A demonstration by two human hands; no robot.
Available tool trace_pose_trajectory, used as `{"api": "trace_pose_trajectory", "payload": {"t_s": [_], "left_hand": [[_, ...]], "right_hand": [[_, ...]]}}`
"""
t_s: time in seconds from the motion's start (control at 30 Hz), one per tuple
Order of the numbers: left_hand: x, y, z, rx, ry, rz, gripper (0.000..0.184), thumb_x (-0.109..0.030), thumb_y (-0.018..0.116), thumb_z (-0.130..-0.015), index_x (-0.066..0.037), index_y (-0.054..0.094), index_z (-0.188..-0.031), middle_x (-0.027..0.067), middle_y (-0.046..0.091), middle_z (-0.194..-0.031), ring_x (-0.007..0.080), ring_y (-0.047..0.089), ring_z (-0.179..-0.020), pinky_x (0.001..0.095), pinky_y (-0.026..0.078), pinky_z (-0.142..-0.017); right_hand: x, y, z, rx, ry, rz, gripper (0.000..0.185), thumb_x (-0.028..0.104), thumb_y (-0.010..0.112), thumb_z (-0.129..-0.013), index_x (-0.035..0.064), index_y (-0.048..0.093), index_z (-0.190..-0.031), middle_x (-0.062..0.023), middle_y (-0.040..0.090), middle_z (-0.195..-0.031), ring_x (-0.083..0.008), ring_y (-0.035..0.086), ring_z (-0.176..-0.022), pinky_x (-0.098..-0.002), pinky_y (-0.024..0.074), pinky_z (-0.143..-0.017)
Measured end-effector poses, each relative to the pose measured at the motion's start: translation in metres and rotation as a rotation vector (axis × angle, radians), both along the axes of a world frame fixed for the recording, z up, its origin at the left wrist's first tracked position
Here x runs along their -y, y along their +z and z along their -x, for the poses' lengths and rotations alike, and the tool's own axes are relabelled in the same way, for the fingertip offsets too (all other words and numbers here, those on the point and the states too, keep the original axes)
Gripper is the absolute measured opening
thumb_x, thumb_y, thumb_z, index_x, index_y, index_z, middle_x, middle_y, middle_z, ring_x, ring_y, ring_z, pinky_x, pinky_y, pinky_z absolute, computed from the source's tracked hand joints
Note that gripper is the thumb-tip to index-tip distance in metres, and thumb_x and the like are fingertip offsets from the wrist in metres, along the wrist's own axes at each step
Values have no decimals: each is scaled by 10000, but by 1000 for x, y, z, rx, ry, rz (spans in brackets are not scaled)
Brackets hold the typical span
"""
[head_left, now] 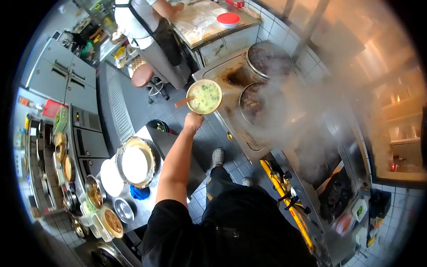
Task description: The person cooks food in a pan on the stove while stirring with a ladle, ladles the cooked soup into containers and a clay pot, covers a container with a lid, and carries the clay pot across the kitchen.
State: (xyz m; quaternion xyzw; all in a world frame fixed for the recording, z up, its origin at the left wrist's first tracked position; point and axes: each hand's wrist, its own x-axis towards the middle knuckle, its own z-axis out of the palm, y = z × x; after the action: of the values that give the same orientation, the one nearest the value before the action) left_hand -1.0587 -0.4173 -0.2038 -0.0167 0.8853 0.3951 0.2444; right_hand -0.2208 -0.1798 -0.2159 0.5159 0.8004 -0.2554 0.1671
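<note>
My left arm reaches forward, and my left hand (194,121) is closed on the near side of a yellow bowl (221,103). Pale soup (205,96) with chopped greens fills the bowl. A spoon's brownish-orange handle (183,102) sticks out over the left rim. The bowl is held above the floor, just left of the steel stove top (227,100). Two large round pots (249,73) with dark contents stand on that stove, and steam hides part of the nearer one (253,104). My right hand is out of view.
At the top, a person in a white shirt and dark apron (144,26) works at a floury table (195,22). A stool (142,75) stands behind them. Left of me, a steel counter (151,133) carries bowls and plates. A yellow bar (289,209) runs along the stove's edge.
</note>
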Motion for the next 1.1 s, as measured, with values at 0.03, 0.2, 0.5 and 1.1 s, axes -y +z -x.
{"api": "trace_pose_trajectory", "payload": {"t_s": [0.03,0.2,0.5,1.1], "left_hand": [[-4,-5,17,12,0,-5,179,-115,650,-752,38,701,-830,146,666,-644,225,641,-535,366,502,-521],[-27,-47,113,34,-12,-40,211,-127,628,-759,36,715,-862,179,683,-671,257,674,-562,384,523,-546],[-52,-87,200,45,-47,2,230,-159,592,-781,14,714,-872,169,687,-679,284,691,-613,405,544,-594],[-54,-90,214,316,154,-287,328,-92,734,-731,13,599,-1010,82,633,-734,183,591,-528,338,480,-438]], "right_hand": [[16,10,18,18,-51,7,231,260,591,-927,51,687,-936,-137,654,-792,-293,633,-682,-396,517,-663],[84,50,104,56,-230,4,213,233,589,-932,44,685,-958,-139,653,-820,-290,637,-707,-392,518,-672],[136,80,197,25,-326,-72,188,184,585,-942,32,679,-1000,-142,651,-871,-284,642,-752,-383,520,-688],[99,182,467,-464,-97,-215,156,61,640,-917,-11,658,-1054,-135,633,-923,-215,623,-749,-320,509,-691]]}}
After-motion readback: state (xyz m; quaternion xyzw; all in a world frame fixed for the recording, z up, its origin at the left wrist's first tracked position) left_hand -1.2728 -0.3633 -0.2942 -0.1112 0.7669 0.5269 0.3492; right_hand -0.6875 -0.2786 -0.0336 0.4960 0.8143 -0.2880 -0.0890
